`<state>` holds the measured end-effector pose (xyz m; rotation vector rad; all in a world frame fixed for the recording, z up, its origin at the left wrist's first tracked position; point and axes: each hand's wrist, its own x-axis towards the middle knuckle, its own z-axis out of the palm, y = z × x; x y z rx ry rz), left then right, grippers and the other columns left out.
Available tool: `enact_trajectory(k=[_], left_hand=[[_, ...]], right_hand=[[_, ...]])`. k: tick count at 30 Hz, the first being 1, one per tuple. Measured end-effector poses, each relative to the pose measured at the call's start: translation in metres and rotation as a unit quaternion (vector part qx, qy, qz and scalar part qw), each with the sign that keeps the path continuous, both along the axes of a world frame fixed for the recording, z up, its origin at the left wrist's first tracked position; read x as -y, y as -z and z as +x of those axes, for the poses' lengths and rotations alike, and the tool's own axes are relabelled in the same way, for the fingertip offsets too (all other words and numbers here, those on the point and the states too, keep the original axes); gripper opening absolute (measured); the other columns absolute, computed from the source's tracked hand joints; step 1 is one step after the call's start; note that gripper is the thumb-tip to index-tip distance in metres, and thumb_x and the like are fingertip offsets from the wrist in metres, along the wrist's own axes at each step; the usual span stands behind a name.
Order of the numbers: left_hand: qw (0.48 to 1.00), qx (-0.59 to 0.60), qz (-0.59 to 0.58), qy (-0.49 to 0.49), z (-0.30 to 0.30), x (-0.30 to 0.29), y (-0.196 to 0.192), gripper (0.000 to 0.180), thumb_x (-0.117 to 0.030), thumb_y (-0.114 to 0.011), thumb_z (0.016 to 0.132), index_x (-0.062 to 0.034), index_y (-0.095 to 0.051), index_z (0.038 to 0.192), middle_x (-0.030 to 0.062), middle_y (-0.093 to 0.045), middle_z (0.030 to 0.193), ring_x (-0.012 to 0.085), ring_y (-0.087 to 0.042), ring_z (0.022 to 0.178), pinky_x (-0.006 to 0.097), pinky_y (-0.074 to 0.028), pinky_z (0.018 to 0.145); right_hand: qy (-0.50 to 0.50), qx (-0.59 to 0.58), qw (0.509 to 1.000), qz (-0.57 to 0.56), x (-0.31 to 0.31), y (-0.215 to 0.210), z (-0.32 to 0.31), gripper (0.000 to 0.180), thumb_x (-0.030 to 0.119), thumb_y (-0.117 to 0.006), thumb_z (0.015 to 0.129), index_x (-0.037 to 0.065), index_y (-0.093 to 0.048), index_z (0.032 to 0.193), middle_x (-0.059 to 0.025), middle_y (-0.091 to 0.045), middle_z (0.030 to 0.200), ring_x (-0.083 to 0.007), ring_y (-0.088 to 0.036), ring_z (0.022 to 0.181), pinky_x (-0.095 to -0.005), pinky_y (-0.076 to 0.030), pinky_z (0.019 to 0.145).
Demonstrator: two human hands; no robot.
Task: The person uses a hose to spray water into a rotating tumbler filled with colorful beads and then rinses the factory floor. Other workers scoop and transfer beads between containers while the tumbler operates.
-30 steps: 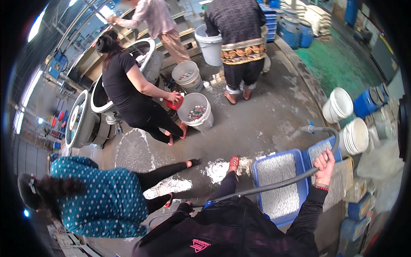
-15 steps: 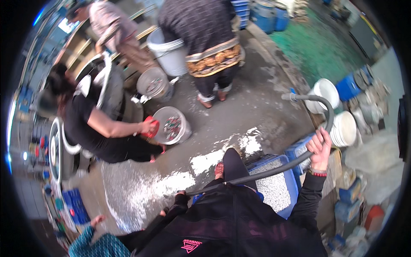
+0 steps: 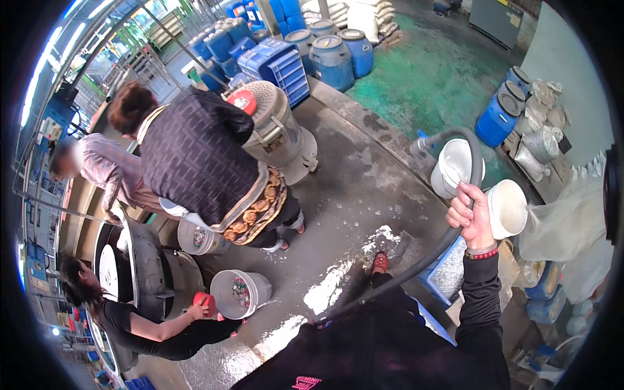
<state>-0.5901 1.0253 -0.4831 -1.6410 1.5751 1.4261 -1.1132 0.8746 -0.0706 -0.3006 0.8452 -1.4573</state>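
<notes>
My right hand [image 3: 471, 211], with a red beaded bracelet at the wrist, is wrapped round a thick dark grey hose [image 3: 422, 260]. From the hand the hose arches up and over, and its fitting end [image 3: 422, 145] with a bit of blue hangs beside a white bucket [image 3: 448, 172]. Its other stretch runs down to the left across my body and is lost against my dark jacket. A second white bucket [image 3: 509, 208] stands just beyond my right hand. My left hand is not visible.
By my right leg is a blue crate [image 3: 426, 286] of white material. A person with a red scoop [image 3: 204, 303] crouches by a bucket [image 3: 260, 292] of small coloured pieces. Another in patterned dark top [image 3: 201, 156] bends near a drum machine [image 3: 286, 130]. The concrete floor [image 3: 331, 214] is wet.
My view has swung, bringing the drum machine and blue barrels into sight. My right hand still grips the hose. The person in the patterned top now bends left; the teal sleeve is gone from view.
</notes>
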Motion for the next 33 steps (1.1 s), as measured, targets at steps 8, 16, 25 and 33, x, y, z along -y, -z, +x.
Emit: enact_trajectory(k=[8, 16, 25, 33], left_hand=[[0.974, -0.011, -0.223, -0.024, -0.278, 0.287, -0.107, 0.049, -0.052, -0.048, 0.083, -0.0113, -0.066, 0.103, 0.0144, -0.065, 0.099, 0.0286, -0.058, 0.100, 0.040, -0.043, 0.085], [0.869, -0.450, 0.150, -0.139, -0.477, 0.478, -0.282, 0.070, -0.061, -0.039, 0.088, 0.0002, -0.050, 0.120, 0.0133, -0.063, 0.101, 0.0197, -0.061, 0.096, 0.031, -0.047, 0.083], [0.739, -0.616, -0.025, -0.272, -0.556, 0.627, -0.283, 0.017, -0.019, -0.063, 0.084, -0.0056, -0.054, 0.087, -0.0009, -0.051, 0.060, 0.0101, -0.053, 0.048, 0.025, -0.043, 0.051], [0.662, -0.611, -0.045, -0.431, -0.590, 0.734, -0.273, 0.018, -0.018, -0.062, 0.086, -0.0052, -0.051, 0.093, -0.0001, -0.048, 0.053, 0.0078, -0.047, 0.041, 0.025, -0.042, 0.044]], right_hand=[[-0.031, -0.040, 0.994, 0.097, 0.114, 0.063, 0.001, 0.027, 0.010, -0.056, 0.082, 0.012, -0.040, 0.060, 0.0023, -0.035, 0.043, -0.0085, -0.033, 0.032, -0.0269, -0.029, 0.033], [-0.082, -0.082, 0.992, 0.048, 0.182, 0.171, -0.002, 0.026, 0.009, -0.055, 0.085, 0.006, -0.045, 0.061, 0.0008, -0.040, 0.046, -0.0080, -0.036, 0.035, -0.0255, -0.029, 0.035], [-0.316, -0.178, 0.932, -0.021, 0.364, 0.175, -0.130, 0.046, 0.007, -0.051, 0.073, 0.002, -0.047, 0.118, -0.0061, -0.053, 0.111, -0.0197, -0.049, 0.107, -0.0318, -0.038, 0.091], [-0.184, -0.177, 0.957, 0.136, 0.628, 0.138, -0.256, 0.058, 0.049, -0.047, 0.087, 0.005, -0.042, 0.125, -0.0165, -0.053, 0.115, -0.0261, -0.053, 0.101, -0.0447, -0.045, 0.083]])
